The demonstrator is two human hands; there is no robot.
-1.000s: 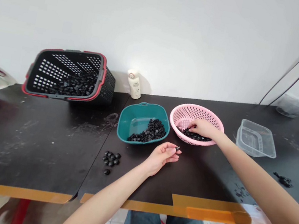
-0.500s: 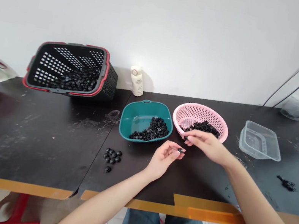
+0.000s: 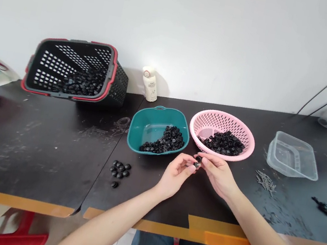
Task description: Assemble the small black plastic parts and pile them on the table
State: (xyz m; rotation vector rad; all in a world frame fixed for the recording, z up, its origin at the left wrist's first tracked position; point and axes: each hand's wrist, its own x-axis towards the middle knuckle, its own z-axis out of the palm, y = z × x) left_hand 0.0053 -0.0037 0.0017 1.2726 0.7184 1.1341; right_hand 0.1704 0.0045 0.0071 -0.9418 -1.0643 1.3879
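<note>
Over the table [image 3: 32,163], left hand [image 3: 176,173] and right hand [image 3: 216,175] pinching one small black piece [image 3: 197,164] (both together). Just behind, a pink strainer [image 3: 214,121].

a colander [image 3: 238,129] sits right of a basin [image 3: 146,130] (both hold small parts [image 3: 223,142]).

the teal tub [image 3: 136,134] and pink colander [image 3: 201,125] block the way past the left hand [image 3: 176,174] and right hand [image 3: 217,175]; there's room to pass along the tabletop [image 3: 149,204] nearer the body.

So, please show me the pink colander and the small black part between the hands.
Pink colander [image 3: 224,122]: head view, on its perforated back wall.
Small black part [image 3: 198,159]: head view, on its upper edge.
</note>
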